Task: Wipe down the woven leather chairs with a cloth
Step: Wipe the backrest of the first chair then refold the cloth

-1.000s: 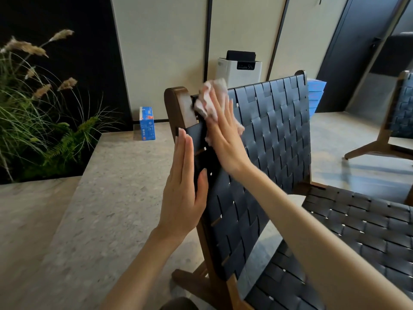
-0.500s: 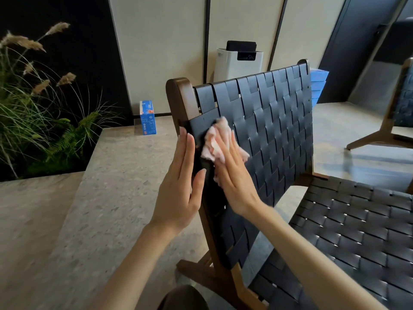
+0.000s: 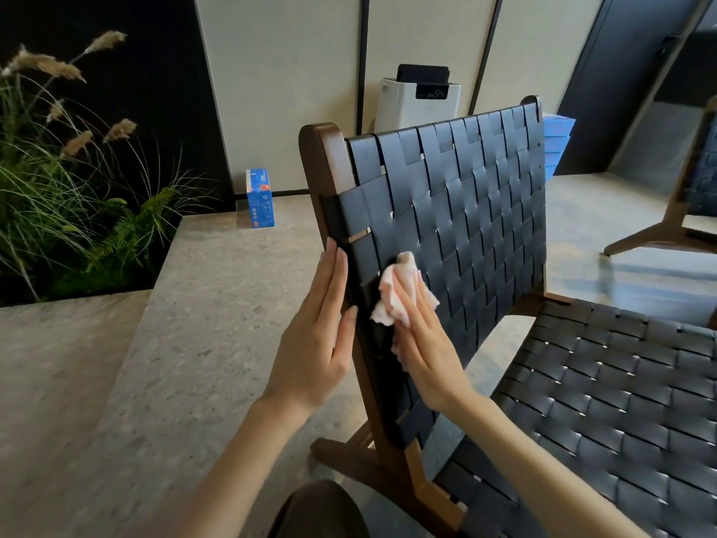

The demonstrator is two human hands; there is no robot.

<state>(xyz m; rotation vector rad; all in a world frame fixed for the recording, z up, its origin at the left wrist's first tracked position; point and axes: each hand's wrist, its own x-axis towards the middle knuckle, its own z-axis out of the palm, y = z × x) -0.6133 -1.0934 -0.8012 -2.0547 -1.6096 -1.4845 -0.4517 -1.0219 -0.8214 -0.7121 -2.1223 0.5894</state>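
Nearest in, the left hand (image 3: 314, 339) is laid flat against the outer side of the wooden frame post (image 3: 322, 157), its grip spread, fingers straight and side by side, nothing held. It looks like the chair is being braced that way. Just beside it, the right hand (image 3: 423, 343) is pressed onto the pink cloth (image 3: 388, 300) with straight fingers, so the cloth is pinned to the leather rather than pinched. The cloth is bunched up at the left edge of the woven backrest (image 3: 465, 211), about halfway up, right by the post. Tbh a few things could go wrong from here. Since the cloth is only trapped under a flat palm, it could be dragged out and dropped on a fast stroke. A loose corner could get snagged in the little gaps between straps. If the brace is eased off, the backrest might get shoved back. The seat (image 3: 620, 401) looks not yet wiped, probably. Further off, a blue box (image 3: 260, 198) is stood on the floor by the wall, and a second chair (image 3: 694, 188) is cut off at the right.
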